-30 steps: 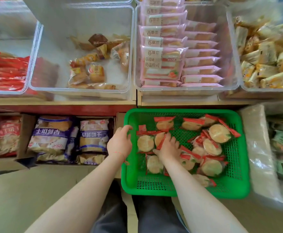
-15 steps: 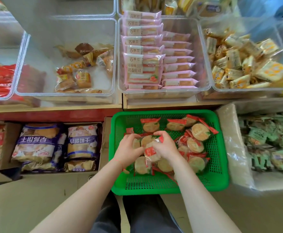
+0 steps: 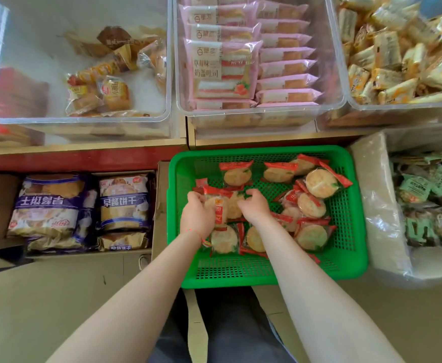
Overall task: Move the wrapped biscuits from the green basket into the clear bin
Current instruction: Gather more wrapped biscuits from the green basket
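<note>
The green basket (image 3: 351,258) is sitting on the floor in front of the person's knees, just below the edge of a wooden shelf (image 3: 83,149). Wrapped biscuits (image 3: 319,183), round and pale in clear wrappers with red ends, are lying loose across the basket's mesh bottom, most of them toward the right and the middle.

Both hands are reaching into the left half of the basket. The left hand (image 3: 197,218) is curling its grip around a small stack of biscuit packs (image 3: 216,203), with the thumb side pressing against the wrappers. A thin red string is showing at that wrist. The right hand (image 3: 254,206) is sitting just beside the same stack, fingers bent downward and touching the packs from the right; whether it is actually pinching one or only steadying them cannot be told from this angle. More biscuits are lying under and below both wrists.

On the shelf above, a clear bin (image 3: 146,119) at the left is holding a few brown and orange snack packs (image 3: 102,93) and is mostly bare at the bottom. Beside it, a second bin (image 3: 335,106) is carrying neat rows of pink cake packs (image 3: 222,66), and a third at the right is heaped with yellow packs (image 3: 398,61).

To the left of the basket, a cardboard box (image 3: 159,195) is holding blue and white bags (image 3: 47,205). To the right, a plastic-lined box (image 3: 377,205) is holding green packs (image 3: 424,195).
</note>
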Available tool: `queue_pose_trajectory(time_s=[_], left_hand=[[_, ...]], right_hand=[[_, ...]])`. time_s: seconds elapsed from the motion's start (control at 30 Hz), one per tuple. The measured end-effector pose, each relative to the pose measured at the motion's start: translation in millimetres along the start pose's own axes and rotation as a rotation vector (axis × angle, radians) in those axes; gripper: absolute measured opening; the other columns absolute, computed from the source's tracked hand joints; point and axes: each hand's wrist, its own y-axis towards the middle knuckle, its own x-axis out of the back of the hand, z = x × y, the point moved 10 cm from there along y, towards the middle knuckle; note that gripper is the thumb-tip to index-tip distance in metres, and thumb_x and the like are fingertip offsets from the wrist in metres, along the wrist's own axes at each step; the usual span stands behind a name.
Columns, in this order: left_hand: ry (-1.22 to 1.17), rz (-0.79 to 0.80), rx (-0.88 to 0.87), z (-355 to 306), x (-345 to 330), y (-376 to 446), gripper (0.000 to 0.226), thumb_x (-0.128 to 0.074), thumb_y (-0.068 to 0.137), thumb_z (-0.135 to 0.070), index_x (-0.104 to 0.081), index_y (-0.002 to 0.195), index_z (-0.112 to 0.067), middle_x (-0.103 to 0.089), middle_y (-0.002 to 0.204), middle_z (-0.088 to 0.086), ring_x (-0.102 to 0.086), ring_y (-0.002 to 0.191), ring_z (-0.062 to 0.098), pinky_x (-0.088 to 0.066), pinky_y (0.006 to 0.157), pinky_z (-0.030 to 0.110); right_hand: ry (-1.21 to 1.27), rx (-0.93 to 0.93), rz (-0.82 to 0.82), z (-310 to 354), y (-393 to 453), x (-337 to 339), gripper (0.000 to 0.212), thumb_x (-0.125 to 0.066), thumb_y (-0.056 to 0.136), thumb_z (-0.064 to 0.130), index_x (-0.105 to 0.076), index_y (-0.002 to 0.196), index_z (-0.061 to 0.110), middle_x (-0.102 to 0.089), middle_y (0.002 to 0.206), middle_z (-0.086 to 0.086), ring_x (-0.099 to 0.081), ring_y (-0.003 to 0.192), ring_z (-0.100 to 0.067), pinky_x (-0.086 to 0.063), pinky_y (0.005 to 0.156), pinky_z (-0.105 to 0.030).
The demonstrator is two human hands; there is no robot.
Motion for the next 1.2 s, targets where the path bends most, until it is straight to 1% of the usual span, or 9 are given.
queue_pose_trajectory(time_s=[0.17, 0.4, 0.5, 0.6, 0.7, 0.83, 0.93, 1.07, 1.2], left_hand=[[-0.008, 0.022, 0.085, 21.6, -6.1, 19.7, 0.044, -0.054, 0.095, -0.020, -0.048, 0.138, -0.013, -0.061, 0.130, 0.010, -0.059, 0.114, 0.030, -0.047, 0.094, 0.036], [-0.089, 0.000, 0.092, 18.0, -2.8, 15.6, 0.033, -0.054, 0.091, -0.018, -0.057, 0.124, -0.015, -0.066, 0.104, 0.004, -0.061, 0.087, 0.022, -0.046, 0.075, 0.029], [-0.100, -0.011, 0.064, 10.3, 9.0, 6.1, 0.028, -0.058, 0.090, -0.024, -0.060, 0.117, -0.015, -0.064, 0.089, -0.002, -0.063, 0.082, 0.021, -0.052, 0.075, 0.034], [-0.087, -0.021, 0.045, 2.4, 25.5, -4.9, 0.036, -0.061, 0.090, -0.029, -0.060, 0.123, -0.014, -0.068, 0.100, 0.003, -0.065, 0.090, 0.022, -0.053, 0.083, 0.036], [-0.200, 0.111, 0.047, -15.1, 24.4, -18.4, 0.036, -0.067, 0.088, -0.024, -0.063, 0.122, -0.011, -0.070, 0.106, 0.009, -0.068, 0.089, 0.021, -0.057, 0.079, 0.035], [-0.501, 0.386, 0.050, -51.5, 15.3, -47.6, 0.012, -0.060, 0.087, -0.009, -0.065, 0.098, -0.008, -0.067, 0.073, 0.011, -0.066, 0.061, 0.019, -0.051, 0.052, 0.025], [-0.622, 0.485, 0.026, -65.5, 33.5, -64.0, 0.012, -0.061, 0.088, -0.011, -0.063, 0.099, -0.014, -0.066, 0.073, 0.007, -0.063, 0.061, 0.018, -0.050, 0.056, 0.026], [-0.674, 0.479, 0.000, -61.4, 82.2, -68.6, 0.024, -0.055, 0.090, -0.006, -0.062, 0.110, -0.016, -0.066, 0.086, 0.006, -0.060, 0.069, 0.018, -0.044, 0.062, 0.030], [-0.776, 0.466, -0.013, -47.9, 132.8, -67.6, 0.035, -0.046, 0.089, 0.000, -0.062, 0.118, -0.011, -0.068, 0.094, 0.013, -0.064, 0.070, 0.020, -0.052, 0.060, 0.026]], right_hand=[[-0.019, -0.011, -0.032, -9.3, 13.7, -12.7, 0.050, -0.061, 0.090, 0.022, -0.047, 0.138, 0.016, -0.055, 0.112, 0.001, -0.049, 0.063, -0.003, -0.035, 0.045, -0.021], [-0.028, 0.038, 0.018, -8.5, 2.5, -8.0, 0.019, -0.070, 0.084, 0.026, -0.053, 0.091, 0.023, -0.054, 0.093, 0.006, -0.051, 0.073, -0.008, -0.037, 0.053, -0.027], [0.054, 0.038, 0.029, -4.3, -23.0, -2.7, 0.029, -0.069, 0.084, 0.025, -0.050, 0.105, 0.022, -0.057, 0.093, 0.003, -0.056, 0.069, -0.011, -0.042, 0.050, -0.027], [0.109, 0.033, -0.079, 3.0, -53.5, 23.5, 0.039, -0.068, 0.083, 0.028, -0.053, 0.118, 0.020, -0.059, 0.093, 0.004, -0.057, 0.067, -0.008, -0.037, 0.046, -0.024], [0.202, 0.150, -0.137, 24.6, -84.8, 46.9, 0.024, -0.070, 0.081, 0.035, -0.061, 0.100, 0.023, -0.063, 0.091, 0.004, -0.058, 0.070, -0.006, -0.046, 0.053, -0.026], [0.137, 0.397, -0.135, 73.7, -132.3, 52.1, 0.024, -0.075, 0.077, 0.043, -0.061, 0.084, 0.026, -0.059, 0.092, 0.008, -0.056, 0.083, -0.010, -0.043, 0.066, -0.022], [0.009, 0.506, -0.247, 101.0, -154.4, 64.3, 0.020, -0.073, 0.078, 0.042, -0.064, 0.084, 0.025, -0.047, 0.108, 0.002, -0.041, 0.102, -0.012, -0.035, 0.082, -0.023], [0.053, 0.535, -0.017, 129.5, -170.7, 43.1, 0.016, -0.072, 0.082, 0.038, -0.060, 0.081, 0.027, -0.054, 0.110, 0.001, -0.051, 0.100, -0.014, -0.041, 0.079, -0.024], [0.133, 0.551, 0.029, 156.4, -187.6, 11.8, 0.024, -0.073, 0.082, 0.024, -0.056, 0.099, 0.024, -0.058, 0.104, 0.008, -0.054, 0.099, -0.012, -0.044, 0.075, -0.024]])
